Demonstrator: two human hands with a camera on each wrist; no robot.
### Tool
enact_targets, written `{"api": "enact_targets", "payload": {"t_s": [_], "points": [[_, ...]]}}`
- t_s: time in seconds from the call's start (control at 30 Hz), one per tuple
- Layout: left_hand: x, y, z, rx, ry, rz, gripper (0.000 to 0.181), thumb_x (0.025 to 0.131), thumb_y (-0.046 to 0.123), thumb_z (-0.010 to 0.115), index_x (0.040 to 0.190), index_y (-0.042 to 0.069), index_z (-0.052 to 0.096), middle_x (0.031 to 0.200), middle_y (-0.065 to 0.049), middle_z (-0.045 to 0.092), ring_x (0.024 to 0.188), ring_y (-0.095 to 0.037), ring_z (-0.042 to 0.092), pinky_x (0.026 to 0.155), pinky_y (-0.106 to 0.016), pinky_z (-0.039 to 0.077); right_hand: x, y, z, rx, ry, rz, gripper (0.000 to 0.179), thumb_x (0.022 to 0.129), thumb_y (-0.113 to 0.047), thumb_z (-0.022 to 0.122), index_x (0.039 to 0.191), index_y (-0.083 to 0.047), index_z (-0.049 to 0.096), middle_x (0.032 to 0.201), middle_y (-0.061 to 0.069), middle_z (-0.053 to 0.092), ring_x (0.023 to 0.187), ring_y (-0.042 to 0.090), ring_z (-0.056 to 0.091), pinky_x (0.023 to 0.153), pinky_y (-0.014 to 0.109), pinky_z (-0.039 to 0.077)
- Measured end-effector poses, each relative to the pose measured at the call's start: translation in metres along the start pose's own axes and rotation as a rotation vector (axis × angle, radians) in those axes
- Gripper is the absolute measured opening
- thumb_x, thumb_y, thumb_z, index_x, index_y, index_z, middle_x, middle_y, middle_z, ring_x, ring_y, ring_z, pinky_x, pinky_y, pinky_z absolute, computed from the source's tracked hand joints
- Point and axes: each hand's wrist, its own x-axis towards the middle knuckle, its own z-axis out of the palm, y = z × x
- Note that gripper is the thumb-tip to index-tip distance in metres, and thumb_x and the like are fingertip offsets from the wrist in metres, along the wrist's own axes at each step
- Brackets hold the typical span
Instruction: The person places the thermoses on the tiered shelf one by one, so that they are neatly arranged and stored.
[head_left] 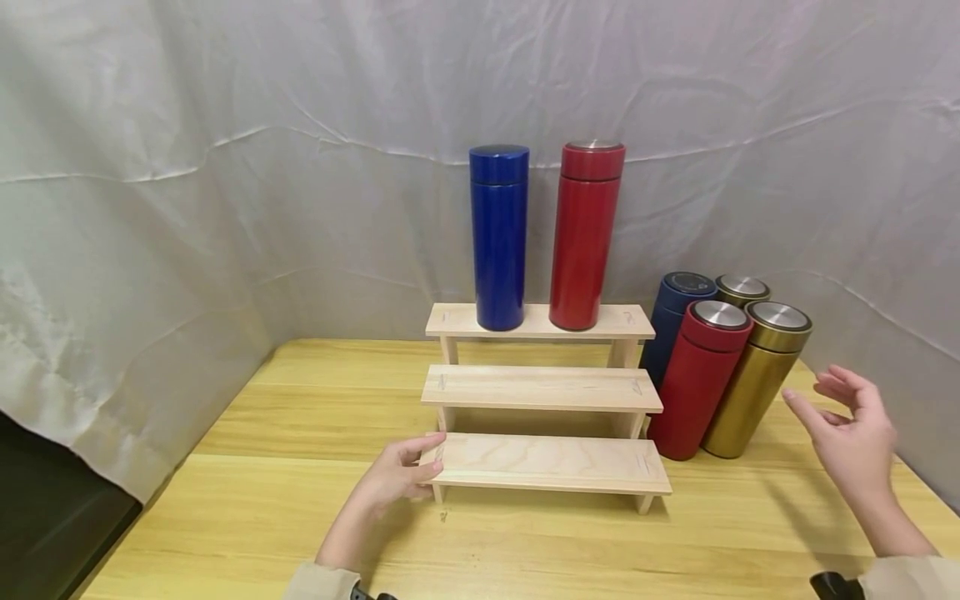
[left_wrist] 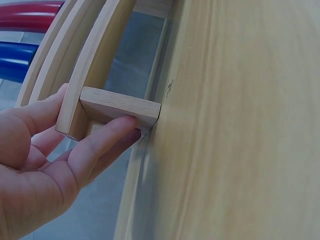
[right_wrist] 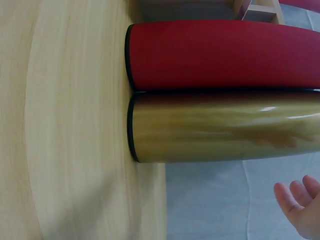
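A three-step wooden display stand [head_left: 543, 387] stands on the table. My left hand [head_left: 397, 475] holds the left end of its lowest step; in the left wrist view the thumb lies against the board and fingers touch the leg [left_wrist: 122, 105]. On the top step a blue thermos bottle [head_left: 499, 242] and a red thermos bottle [head_left: 587, 242] stand upright, apart. My right hand [head_left: 858, 437] hovers, holding nothing, right of the front gold thermos bottle [head_left: 757, 392]. That bottle stands beside another red thermos bottle [head_left: 701, 383]. In the right wrist view only part of the right hand [right_wrist: 302, 207] shows.
Behind the front bottles stand a dark blue thermos bottle [head_left: 667, 325] and a second gold one [head_left: 742, 287], both partly hidden. A grey cloth [head_left: 360, 225] hangs behind the wooden table [head_left: 300, 417]. A dark object [head_left: 52, 508] lies at the left edge.
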Motion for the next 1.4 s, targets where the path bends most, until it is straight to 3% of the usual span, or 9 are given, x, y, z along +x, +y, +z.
{"api": "enact_targets", "payload": {"t_s": [0.1, 0.2, 0.47, 0.7, 0.8, 0.93, 1.1, 1.2, 1.4], "points": [[0.000, 0.000, 0.000, 0.002, -0.001, 0.001, 0.050, 0.086, 0.005, 0.057, 0.131, -0.007, 0.037, 0.139, -0.030, 0.019, 0.108, -0.043, 0.045, 0.081, -0.051, 0.047, 0.009, 0.039, 0.000, -0.072, -0.066, 0.018, 0.069, 0.073, -0.012, 0.074, 0.132, -0.021, 0.040, 0.119, -0.002, 0.052, 0.103, 0.003, 0.048, 0.070, 0.002, 0.043], [0.000, 0.000, 0.000, 0.003, -0.003, 0.001, 0.050, 0.086, 0.005, 0.057, 0.131, -0.007, 0.037, 0.138, -0.031, 0.019, 0.106, -0.042, 0.047, 0.081, -0.052, 0.047, 0.014, 0.056, 0.001, -0.082, -0.124, 0.031, 0.076, 0.074, -0.013, 0.073, 0.137, -0.023, 0.032, 0.123, 0.001, 0.047, 0.106, 0.004, 0.045, 0.072, 0.002, 0.042], [0.000, -0.001, -0.001, -0.007, -0.011, 0.004, 0.050, 0.086, 0.005, 0.057, 0.130, -0.007, 0.037, 0.138, -0.032, 0.019, 0.105, -0.041, 0.048, 0.080, -0.052, 0.047, 0.015, 0.054, 0.009, -0.048, -0.299, 0.065, 0.087, 0.077, -0.018, 0.071, 0.142, -0.027, 0.015, 0.132, 0.004, 0.041, 0.107, 0.001, 0.042, 0.072, 0.001, 0.041], [0.000, -0.002, -0.001, -0.002, -0.013, 0.007, 0.050, 0.086, 0.005, 0.056, 0.130, -0.007, 0.037, 0.138, -0.032, 0.018, 0.105, -0.042, 0.049, 0.080, -0.052, 0.048, 0.018, 0.056, 0.018, -0.070, -0.345, 0.067, 0.090, 0.078, -0.018, 0.070, 0.142, -0.030, 0.009, 0.136, 0.014, 0.036, 0.106, 0.003, 0.044, 0.072, 0.002, 0.041], [0.001, -0.003, -0.002, -0.004, -0.013, 0.008, 0.050, 0.086, 0.006, 0.056, 0.131, -0.007, 0.036, 0.138, -0.032, 0.018, 0.105, -0.042, 0.049, 0.080, -0.052, 0.047, 0.014, 0.031, 0.020, -0.076, -0.362, 0.093, 0.089, 0.079, -0.017, 0.069, 0.143, -0.027, 0.008, 0.138, 0.018, 0.033, 0.108, 0.006, 0.045, 0.077, 0.005, 0.042], [0.001, -0.003, -0.002, -0.011, -0.012, 0.007, 0.050, 0.086, 0.005, 0.057, 0.130, -0.007, 0.037, 0.138, -0.032, 0.020, 0.101, -0.039, 0.052, 0.079, -0.052, 0.048, 0.002, -0.034, 0.022, -0.103, -0.386, 0.115, 0.084, 0.082, -0.017, 0.066, 0.144, -0.012, 0.009, 0.134, 0.030, 0.031, 0.110, 0.009, 0.044, 0.079, 0.003, 0.039], [0.002, -0.003, -0.002, -0.017, -0.010, 0.005, 0.050, 0.086, 0.005, 0.057, 0.130, -0.007, 0.037, 0.136, -0.033, 0.022, 0.100, -0.038, 0.053, 0.079, -0.052, 0.048, -0.004, -0.070, 0.023, -0.142, -0.380, 0.103, 0.077, 0.082, -0.018, 0.065, 0.140, 0.001, 0.018, 0.125, 0.038, 0.035, 0.095, -0.006, 0.042, 0.065, -0.002, 0.035], [0.002, -0.002, -0.002, -0.016, -0.008, 0.004, 0.050, 0.086, 0.005, 0.057, 0.130, -0.007, 0.037, 0.136, -0.033, 0.023, 0.100, -0.038, 0.053, 0.079, -0.051, 0.048, 0.002, -0.043, 0.025, -0.131, -0.346, 0.124, 0.077, 0.080, -0.018, 0.068, 0.139, -0.002, 0.022, 0.125, 0.033, 0.039, 0.089, -0.010, 0.042, 0.064, -0.001, 0.036], [0.001, -0.001, -0.002, -0.018, -0.021, 0.008, 0.051, 0.086, 0.005, 0.056, 0.130, -0.008, 0.036, 0.137, -0.034, 0.020, 0.101, -0.039, 0.052, 0.079, -0.052, 0.048, 0.021, 0.053, 0.027, -0.194, -0.208, 0.121, 0.078, 0.068, -0.027, 0.078, 0.134, -0.027, 0.037, 0.113, 0.007, 0.052, 0.087, -0.006, 0.048, 0.065, -0.001, 0.039]]}}
